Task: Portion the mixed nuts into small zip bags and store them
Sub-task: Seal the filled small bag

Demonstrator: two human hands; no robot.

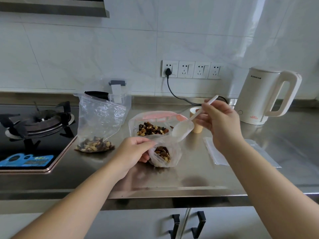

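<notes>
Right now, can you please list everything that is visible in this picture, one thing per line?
small zip bag: 1, clear, part-filled with nuts, counter centre, held open
large nut bag: 1, clear with pink strip, behind the small bag
filled zip bag: 1, clear, nuts at bottom, upright beside the stove
scoop: 1, white, appears empty, above the small bag
empty zip bags: count unclear, clear, flat on counter right
paper cup: 1, tan, behind the scoop
kettle: 1, cream, far right
plastic container: 1, clear, by the wall
gas stove: 1, black, left
left hand: holds the small bag's rim
right hand: grips the scoop handle
</notes>
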